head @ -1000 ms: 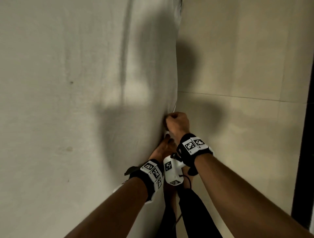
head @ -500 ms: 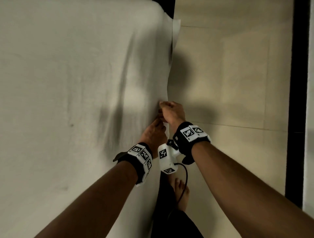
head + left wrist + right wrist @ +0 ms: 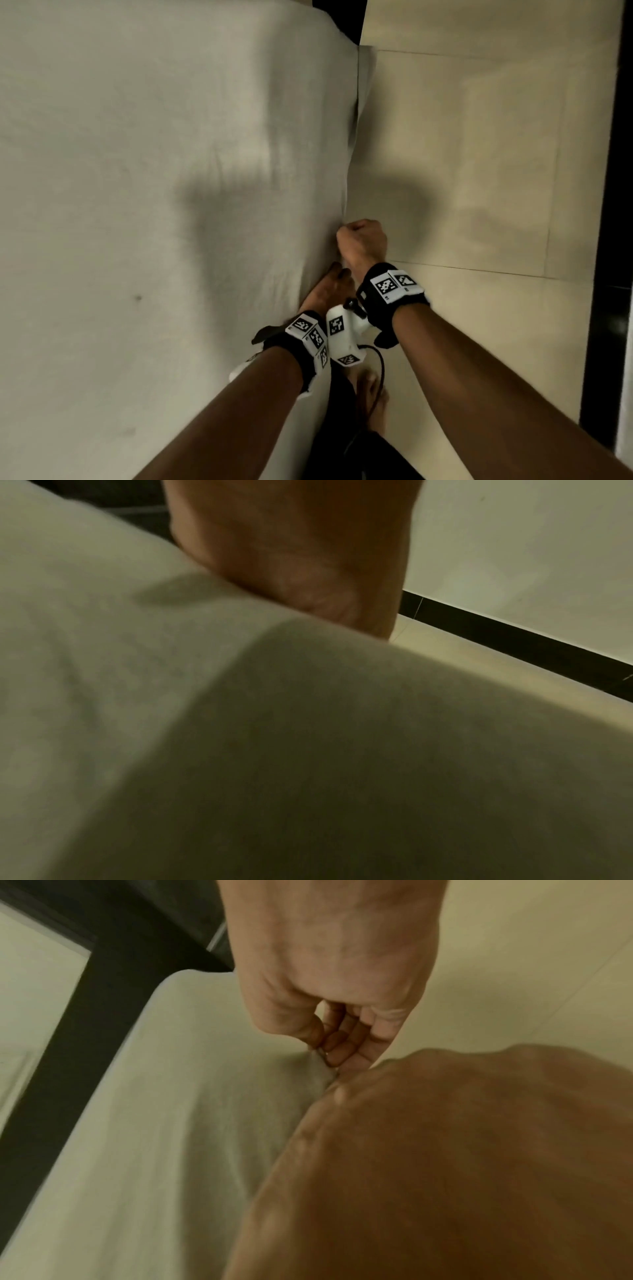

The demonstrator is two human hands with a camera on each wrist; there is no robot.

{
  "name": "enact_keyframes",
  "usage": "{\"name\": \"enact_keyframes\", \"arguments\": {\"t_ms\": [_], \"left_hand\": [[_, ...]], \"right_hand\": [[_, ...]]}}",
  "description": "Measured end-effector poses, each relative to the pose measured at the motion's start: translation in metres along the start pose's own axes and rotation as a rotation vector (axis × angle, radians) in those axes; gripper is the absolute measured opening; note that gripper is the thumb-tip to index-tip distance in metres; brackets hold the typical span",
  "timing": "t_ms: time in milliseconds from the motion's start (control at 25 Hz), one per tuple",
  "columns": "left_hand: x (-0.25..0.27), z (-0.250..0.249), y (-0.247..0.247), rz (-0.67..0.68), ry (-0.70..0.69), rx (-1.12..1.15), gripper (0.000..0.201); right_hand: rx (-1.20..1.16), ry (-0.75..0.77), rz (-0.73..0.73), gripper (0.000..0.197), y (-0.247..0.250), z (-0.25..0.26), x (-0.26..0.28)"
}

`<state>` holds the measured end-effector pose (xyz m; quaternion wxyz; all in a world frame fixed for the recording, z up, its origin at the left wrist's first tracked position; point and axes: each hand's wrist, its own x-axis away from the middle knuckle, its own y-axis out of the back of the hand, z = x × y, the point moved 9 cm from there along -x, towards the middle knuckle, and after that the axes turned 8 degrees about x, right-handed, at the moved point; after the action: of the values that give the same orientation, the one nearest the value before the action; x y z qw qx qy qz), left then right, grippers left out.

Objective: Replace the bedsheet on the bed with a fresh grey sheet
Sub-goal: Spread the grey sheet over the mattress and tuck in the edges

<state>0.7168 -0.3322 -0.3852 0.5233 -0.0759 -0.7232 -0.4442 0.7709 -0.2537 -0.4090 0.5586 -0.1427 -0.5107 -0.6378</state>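
Observation:
A pale grey sheet (image 3: pixel 154 205) covers the bed, which fills the left of the head view. My right hand (image 3: pixel 361 243) is a fist at the bed's right edge. The right wrist view shows its thumb and fingers (image 3: pixel 329 1045) pinching a small fold of the sheet (image 3: pixel 171 1123). My left hand (image 3: pixel 329 291) lies just behind it on the same edge, knuckles bent (image 3: pixel 445 1150). In the left wrist view the sheet (image 3: pixel 308 750) drapes over the palm (image 3: pixel 291 547) and hides the fingers.
Beige floor tiles (image 3: pixel 479 171) run along the right of the bed. A dark vertical strip (image 3: pixel 613 205) borders them at far right. My bare foot (image 3: pixel 371 397) and a black cable (image 3: pixel 378 359) are on the floor beside the bed. A sheet flap (image 3: pixel 364 75) hangs at the far corner.
Both hands stay together on the sheet's edge while the view lifts toward the bed's far corner. The right hand has closed into a tighter fist.

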Motion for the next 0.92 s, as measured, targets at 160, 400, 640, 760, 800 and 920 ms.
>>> {"name": "enact_keyframes", "arguments": {"t_ms": [160,400,640,760,800,920], "left_hand": [[0.003,-0.009,-0.014,0.114,-0.07,-0.007,0.053],[-0.029,0.035,0.026,-0.088,0.026,0.049,0.047],[-0.046,0.14,0.074,-0.08,0.527,-0.287,0.059],[-0.065,0.097,0.068,0.056,0.149,-0.11,0.057],[-0.064,0.092,0.074,0.076,0.093,-0.057,0.057],[-0.061,0.093,0.088,0.09,0.077,-0.134,0.058]], "right_hand": [[-0.027,0.007,0.143,0.031,-0.016,0.011,-0.009],[-0.271,-0.044,0.146,0.015,0.005,0.047,-0.034],[-0.26,0.0,0.093,0.016,-0.002,0.087,-0.082],[-0.171,0.025,0.131,0.018,0.002,0.1,-0.077],[-0.124,0.034,0.144,0.019,0.004,0.101,-0.079],[-0.024,0.048,0.112,0.019,0.01,0.104,-0.091]]}}
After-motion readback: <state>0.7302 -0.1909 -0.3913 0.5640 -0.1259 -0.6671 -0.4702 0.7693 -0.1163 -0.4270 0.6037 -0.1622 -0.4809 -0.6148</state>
